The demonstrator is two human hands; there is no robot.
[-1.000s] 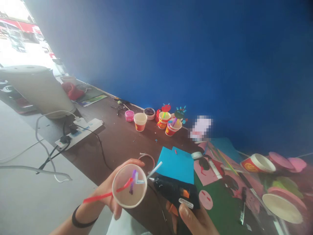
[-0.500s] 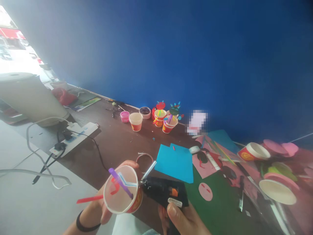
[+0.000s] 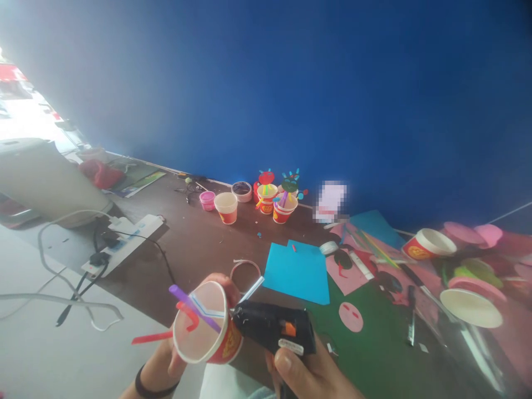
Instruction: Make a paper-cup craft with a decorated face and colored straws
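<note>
My left hand point(image 3: 168, 354) is closed around a red and white paper cup point(image 3: 230, 343), which tips so that its mouth faces me. A purple straw point(image 3: 193, 305), a bent red straw point(image 3: 153, 336) and a blue-and-white striped straw point(image 3: 252, 289) pass through or lean in the cup. My right hand point(image 3: 301, 366) grips a black hot glue gun point(image 3: 274, 327) with an orange part on its side. The gun's nozzle points left and meets the cup's outer side near the rim and the striped straw; whether it touches cannot be made out.
Blue paper point(image 3: 297, 274) and a pink paper face point(image 3: 351, 317) lie ahead and right. Cups with straw figures point(image 3: 285, 213) stand by the blue wall point(image 3: 291, 83). A power strip point(image 3: 124, 244) with cables sits left. Cups, paper and pens point(image 3: 411, 316) crowd the right.
The view has shifted slightly. The glue gun has moved a little left and up beside the cup. The purple straw has shifted left inside it. Both hands keep their holds.
</note>
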